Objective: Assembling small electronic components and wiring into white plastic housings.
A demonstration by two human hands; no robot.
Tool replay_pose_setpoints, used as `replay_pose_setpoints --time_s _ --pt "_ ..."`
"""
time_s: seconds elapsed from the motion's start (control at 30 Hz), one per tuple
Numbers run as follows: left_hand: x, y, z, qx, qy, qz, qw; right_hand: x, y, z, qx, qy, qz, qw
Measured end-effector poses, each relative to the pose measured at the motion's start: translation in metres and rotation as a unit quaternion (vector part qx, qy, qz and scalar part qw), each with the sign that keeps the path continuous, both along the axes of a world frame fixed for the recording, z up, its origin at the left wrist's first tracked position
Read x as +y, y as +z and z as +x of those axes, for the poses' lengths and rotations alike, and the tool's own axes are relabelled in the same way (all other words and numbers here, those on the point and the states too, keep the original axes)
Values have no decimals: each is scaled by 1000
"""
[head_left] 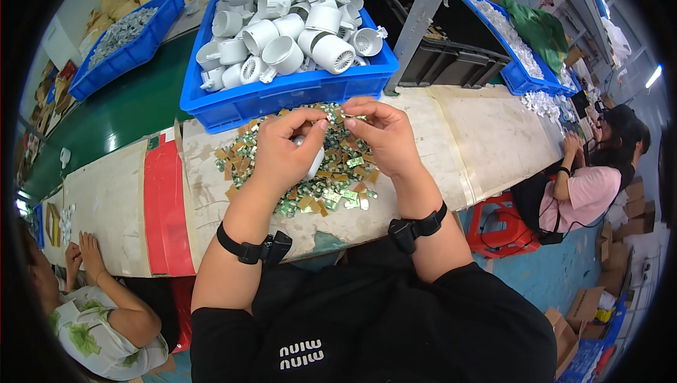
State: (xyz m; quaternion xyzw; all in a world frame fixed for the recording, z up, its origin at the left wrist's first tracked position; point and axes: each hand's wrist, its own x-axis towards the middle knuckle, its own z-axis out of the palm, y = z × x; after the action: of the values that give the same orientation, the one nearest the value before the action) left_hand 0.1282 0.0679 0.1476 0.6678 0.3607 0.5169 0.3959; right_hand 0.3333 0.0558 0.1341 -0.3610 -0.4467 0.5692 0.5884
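My left hand (281,149) is closed around a white plastic part (314,163), its thumb and forefinger pinched together above it. Facing it, my right hand (388,138) holds thumb against forefinger; whatever sits in that pinch is too small to name. Both hands hover over a loose pile of small green and brown circuit boards (330,191) on the bench. Just beyond them stands a blue crate (300,95) heaped with white cup-shaped plastic housings (282,52).
Cardboard covers the bench (437,136), with a red strip (166,200) at left. A metal post (422,23) rises beside a black crate (458,59). Co-workers sit at left (106,312) and right (585,186), near a red stool (497,224). Blue bins (123,52) flank the back.
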Motion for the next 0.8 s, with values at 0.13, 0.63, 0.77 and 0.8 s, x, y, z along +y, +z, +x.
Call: replay_pose_setpoints --time_s 0.13,0.63,0.77,0.8 --pt "0 2 3 30 22 67 997 0 -1 -3 -166 -91 123 974" --pt "-3 10 2 129 44 186 973 -12 8 -6 -79 -36 58 995" --pt "-4 10 0 152 45 193 968 -11 10 -1 -81 -53 48 994" --pt "-3 9 0 158 38 197 967 -11 10 -3 -81 -53 48 994"
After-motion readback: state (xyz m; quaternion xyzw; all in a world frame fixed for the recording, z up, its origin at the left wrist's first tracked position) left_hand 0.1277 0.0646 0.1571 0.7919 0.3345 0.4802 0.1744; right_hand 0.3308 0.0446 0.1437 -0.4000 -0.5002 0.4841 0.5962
